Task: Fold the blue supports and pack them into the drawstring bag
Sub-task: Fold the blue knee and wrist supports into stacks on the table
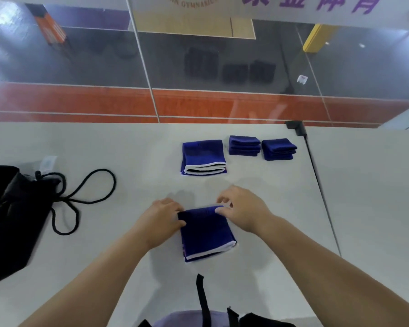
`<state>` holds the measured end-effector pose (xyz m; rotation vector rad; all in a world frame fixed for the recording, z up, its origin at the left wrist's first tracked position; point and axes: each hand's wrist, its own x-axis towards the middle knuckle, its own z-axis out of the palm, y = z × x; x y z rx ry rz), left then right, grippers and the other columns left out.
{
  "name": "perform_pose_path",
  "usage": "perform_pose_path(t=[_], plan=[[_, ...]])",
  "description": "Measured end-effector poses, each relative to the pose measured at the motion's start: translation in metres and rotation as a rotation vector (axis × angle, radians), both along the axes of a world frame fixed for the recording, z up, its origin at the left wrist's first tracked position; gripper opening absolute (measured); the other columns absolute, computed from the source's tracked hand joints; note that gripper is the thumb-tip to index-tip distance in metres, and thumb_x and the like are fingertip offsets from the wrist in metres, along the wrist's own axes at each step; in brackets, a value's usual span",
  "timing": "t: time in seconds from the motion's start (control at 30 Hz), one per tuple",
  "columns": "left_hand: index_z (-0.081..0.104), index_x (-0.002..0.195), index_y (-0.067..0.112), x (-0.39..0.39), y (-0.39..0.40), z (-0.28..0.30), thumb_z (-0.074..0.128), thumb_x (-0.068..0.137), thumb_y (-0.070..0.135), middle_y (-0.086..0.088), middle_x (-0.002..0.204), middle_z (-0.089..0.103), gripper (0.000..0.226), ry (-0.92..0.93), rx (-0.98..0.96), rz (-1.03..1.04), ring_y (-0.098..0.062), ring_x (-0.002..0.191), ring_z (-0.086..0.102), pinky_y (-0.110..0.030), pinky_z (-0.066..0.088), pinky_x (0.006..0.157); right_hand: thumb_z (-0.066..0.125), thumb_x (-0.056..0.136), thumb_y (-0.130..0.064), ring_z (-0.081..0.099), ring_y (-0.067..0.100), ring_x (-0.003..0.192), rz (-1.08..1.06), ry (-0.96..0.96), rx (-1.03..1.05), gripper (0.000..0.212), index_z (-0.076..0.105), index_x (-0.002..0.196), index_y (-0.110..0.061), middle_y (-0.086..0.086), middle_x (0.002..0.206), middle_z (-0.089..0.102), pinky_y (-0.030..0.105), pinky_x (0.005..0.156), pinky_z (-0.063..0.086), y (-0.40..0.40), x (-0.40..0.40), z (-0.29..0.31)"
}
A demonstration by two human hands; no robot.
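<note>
The white bench [104, 147] carries a black drawstring bag [12, 208] well to the left of both grips, its mouth cinched. Beyond them sit three folded blue stacks [243, 149]. The left hand [162, 218] and right hand [243, 208] pinch a blue support's [206, 232] far corners, probably to square its fold.

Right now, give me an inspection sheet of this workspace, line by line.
Surface: white table, butted against a glass wall.
Job's things: blue support folded under both hands; another folded support behind it; two small folded stacks and at the far edge; black drawstring bag lying at the left, nothing packed yet.
Clutter: small white tag near the bag.
Grippers: left hand pressing the support's left edge; right hand pinching its far right corner.
Cables: bag's black cord looped loose on the table; thin black line running along the table's right side.
Surroundings: orange band beyond the glass.
</note>
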<state>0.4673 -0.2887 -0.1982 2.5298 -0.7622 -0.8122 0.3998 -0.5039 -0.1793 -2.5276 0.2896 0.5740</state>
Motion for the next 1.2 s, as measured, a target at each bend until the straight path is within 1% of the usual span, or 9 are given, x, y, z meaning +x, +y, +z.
perform_pose_path(t=[0.1, 0.23, 0.33, 0.53, 0.73, 0.8, 0.97, 1.1, 1.2], plan=[[0.061, 0.116, 0.019, 0.020, 0.006, -0.002, 0.061, 0.087, 0.033, 0.001, 0.115, 0.061, 0.032, -0.002, -0.025, 0.057, -0.018, 0.105, 0.056, -0.026, 0.042, 0.089, 0.056, 0.091, -0.030, 0.059, 0.017, 0.089, -0.105, -0.150, 0.000, 0.016, 0.064, 0.100, -0.020, -0.001, 0.102, 0.062, 0.034, 0.079, 0.050, -0.005, 0.029, 0.013], [0.064, 0.110, 0.017, 0.043, 0.007, -0.003, 0.063, 0.086, 0.032, 0.000, 0.108, 0.063, 0.029, -0.011, -0.045, 0.087, -0.020, 0.095, 0.059, -0.032, 0.048, 0.088, 0.052, 0.095, -0.020, 0.052, 0.023, 0.108, -0.103, -0.236, -0.055, 0.026, 0.058, 0.119, -0.014, 0.004, 0.121, 0.055, 0.038, 0.089, 0.046, -0.008, 0.077, 0.014], [0.064, 0.110, 0.017, 0.053, 0.009, -0.003, 0.062, 0.087, 0.033, 0.001, 0.108, 0.062, 0.028, -0.009, -0.045, 0.110, -0.019, 0.094, 0.060, -0.033, 0.049, 0.088, 0.049, 0.097, -0.016, 0.045, 0.026, 0.118, -0.018, -0.170, -0.129, 0.036, 0.046, 0.132, -0.011, 0.006, 0.135, 0.043, 0.042, 0.092, 0.045, -0.009, 0.111, 0.009], [0.064, 0.111, 0.016, 0.059, 0.019, -0.006, 0.062, 0.087, 0.031, 0.001, 0.109, 0.063, 0.028, -0.010, -0.055, 0.137, -0.017, 0.093, 0.059, -0.027, 0.047, 0.084, 0.062, 0.088, -0.016, 0.052, 0.031, 0.109, 0.084, 0.090, -0.303, 0.057, 0.032, 0.137, -0.010, 0.009, 0.139, 0.035, 0.039, 0.068, 0.047, -0.001, 0.135, -0.006], [0.063, 0.112, 0.017, 0.059, 0.030, -0.010, 0.061, 0.088, 0.032, 0.002, 0.110, 0.062, 0.028, -0.014, -0.046, 0.144, -0.009, 0.086, 0.051, -0.019, 0.037, 0.079, 0.079, 0.070, -0.044, 0.034, 0.033, 0.120, 0.059, 0.231, -0.465, 0.081, 0.040, 0.129, -0.006, 0.013, 0.132, 0.034, 0.042, 0.094, 0.040, 0.007, 0.130, -0.003], [0.063, 0.112, 0.017, 0.057, 0.033, -0.010, 0.061, 0.088, 0.033, 0.003, 0.110, 0.062, 0.028, -0.015, -0.040, 0.148, -0.009, 0.086, 0.051, -0.019, 0.038, 0.079, 0.082, 0.063, -0.048, 0.037, 0.034, 0.119, 0.026, 0.246, -0.465, 0.088, 0.039, 0.128, -0.007, 0.013, 0.129, 0.040, 0.044, 0.096, 0.039, 0.007, 0.126, -0.003], [0.063, 0.110, 0.020, 0.045, 0.034, -0.007, 0.061, 0.088, 0.035, 0.005, 0.109, 0.061, 0.027, 0.030, -0.043, 0.177, -0.014, 0.091, 0.059, -0.028, 0.049, 0.085, 0.083, 0.068, -0.029, 0.061, 0.029, 0.085, -0.159, 0.163, -0.203, 0.066, 0.039, 0.113, -0.011, 0.005, 0.092, 0.057, 0.040, 0.069, 0.051, 0.008, 0.109, 0.001], [0.063, 0.111, 0.021, 0.035, 0.033, -0.002, 0.061, 0.088, 0.036, 0.007, 0.105, 0.058, 0.028, 0.052, -0.053, 0.222, -0.014, 0.093, 0.060, -0.026, 0.048, 0.085, 0.065, 0.082, -0.016, 0.060, 0.023, 0.080, -0.216, -0.088, -0.129, 0.024, 0.052, 0.102, -0.015, 0.004, 0.096, 0.063, 0.039, 0.069, 0.053, 0.003, 0.089, 0.010], [0.060, 0.115, 0.022, 0.026, 0.027, 0.010, 0.057, 0.088, 0.043, 0.008, 0.106, 0.059, 0.034, 0.082, -0.120, 0.297, -0.012, 0.092, 0.059, -0.028, 0.049, 0.084, 0.062, 0.085, -0.014, 0.059, 0.018, 0.086, -0.262, -0.254, 0.013, 0.023, 0.056, 0.106, -0.019, -0.003, 0.098, 0.065, 0.036, 0.073, 0.050, -0.004, 0.069, 0.028]])
